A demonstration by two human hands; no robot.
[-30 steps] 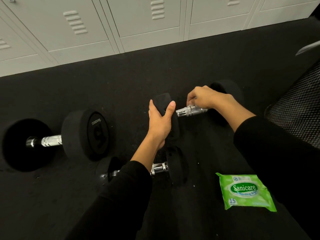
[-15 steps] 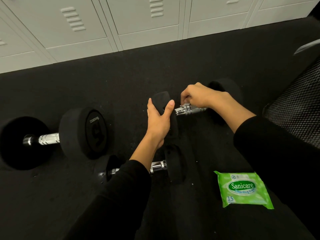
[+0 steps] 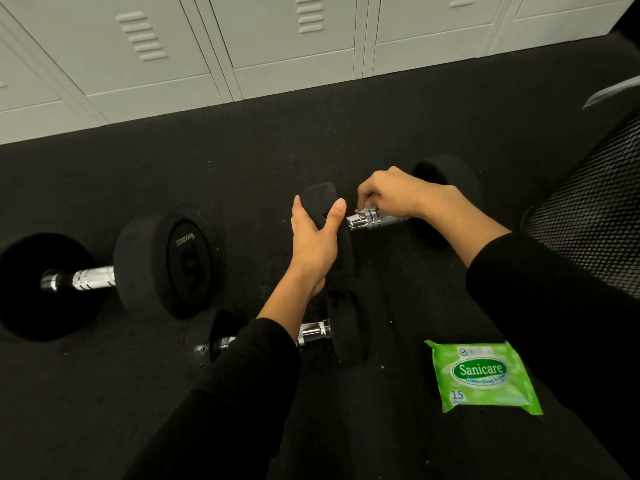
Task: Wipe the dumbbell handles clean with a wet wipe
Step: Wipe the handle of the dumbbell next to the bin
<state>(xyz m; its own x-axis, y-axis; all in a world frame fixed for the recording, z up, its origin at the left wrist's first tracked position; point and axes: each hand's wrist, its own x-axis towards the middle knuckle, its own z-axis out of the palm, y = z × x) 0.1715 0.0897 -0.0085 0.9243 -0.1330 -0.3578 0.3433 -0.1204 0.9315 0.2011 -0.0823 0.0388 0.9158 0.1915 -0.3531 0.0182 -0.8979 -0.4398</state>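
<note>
Three black dumbbells with chrome handles lie on the dark floor. My left hand [image 3: 315, 240] grips the left head of the middle dumbbell [image 3: 370, 220]. My right hand [image 3: 394, 194] is closed over that dumbbell's chrome handle, with a bit of white wet wipe [image 3: 360, 212] showing under the fingers. A larger dumbbell [image 3: 156, 265] lies to the left. A small dumbbell [image 3: 348, 327] lies near me, partly hidden by my left sleeve. A green pack of wet wipes [image 3: 481, 375] lies on the floor at the lower right.
Grey lockers [image 3: 277, 46] line the far wall. A black mesh object [image 3: 595, 216] stands at the right edge. The black rubber floor [image 3: 242, 168] stretches between the lockers and the dumbbells.
My right hand has slid left along the chrome handle toward the head held by my left hand. The left hand has kept its grip.
</note>
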